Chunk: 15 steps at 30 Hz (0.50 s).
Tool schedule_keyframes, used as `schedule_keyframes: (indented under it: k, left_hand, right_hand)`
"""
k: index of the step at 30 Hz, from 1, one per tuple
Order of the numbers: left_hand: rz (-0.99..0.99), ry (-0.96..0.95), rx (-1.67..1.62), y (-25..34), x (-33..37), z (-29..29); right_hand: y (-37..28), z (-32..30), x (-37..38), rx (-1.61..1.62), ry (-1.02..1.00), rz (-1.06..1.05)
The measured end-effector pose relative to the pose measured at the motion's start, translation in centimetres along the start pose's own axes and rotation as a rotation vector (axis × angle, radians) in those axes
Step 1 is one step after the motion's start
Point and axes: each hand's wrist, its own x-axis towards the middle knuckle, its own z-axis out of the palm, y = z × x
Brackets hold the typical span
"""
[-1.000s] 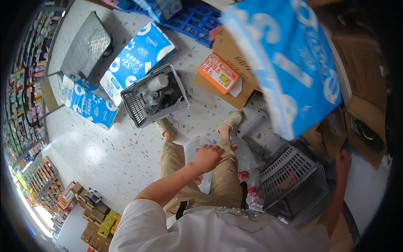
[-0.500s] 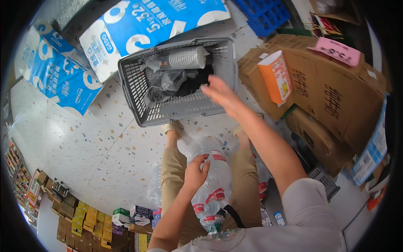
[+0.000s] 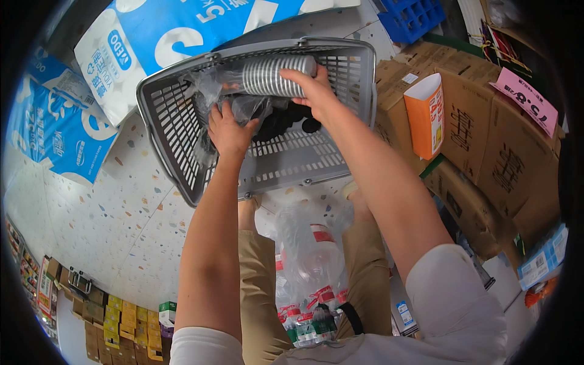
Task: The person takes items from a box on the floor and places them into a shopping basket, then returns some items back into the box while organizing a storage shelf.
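The right hand (image 3: 313, 91) is laid over the right end of a long stack of pale, ridged cups (image 3: 267, 76), with the forefinger stretched across the upper side and another digit set at the lower edge. The cups are touched, but how firmly they are squeezed cannot be told. The left hand (image 3: 231, 131) is held palm down with its fingers spread and its thumb set well apart, over crumpled clear plastic wrapping (image 3: 252, 108) near the left end of the stack; contact with the wrapping cannot be made out for certain.

The stack is held lengthwise within a grey, slotted plastic basket (image 3: 286, 161), close to its far wall. Beside the cups, on the near side, a soft black bundle (image 3: 277, 126) is partly covered by the wrapping.

The basket is placed in front of the person's feet, above a white floor (image 3: 131, 213) flecked with coloured chips. Beyond its far left corner, a large blue-and-white package (image 3: 146, 36) is seen, and a second, similar blue-and-white package (image 3: 61, 134) is found farther left. On the right, brown cardboard boxes (image 3: 480, 152) are fronted by an orange-and-white folded card (image 3: 426, 115). Between the beige-trousered legs (image 3: 258, 280), clear plastic bottles with red labels (image 3: 307, 267) are gathered.
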Motion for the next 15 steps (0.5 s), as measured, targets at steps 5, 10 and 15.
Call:
schedule_keyframes:
  k: [5, 10, 15]
  left_hand:
    - [-0.301, -0.057, -1.073, -3.8, -1.1, 1.3]
    - [-0.375, -0.015, -1.677, -2.5, -4.9, -3.4]
    - [-0.329, -0.042, -1.629, -1.1, -8.1, -5.4]
  right_hand:
    - [0.8, -4.4, -7.4, 0.04, 0.141, -0.091]
    - [1.2, -10.0, -15.5, 0.182, 0.258, -0.23]
    - [2.4, -14.4, -20.0, 0.192, 0.409, -0.264]
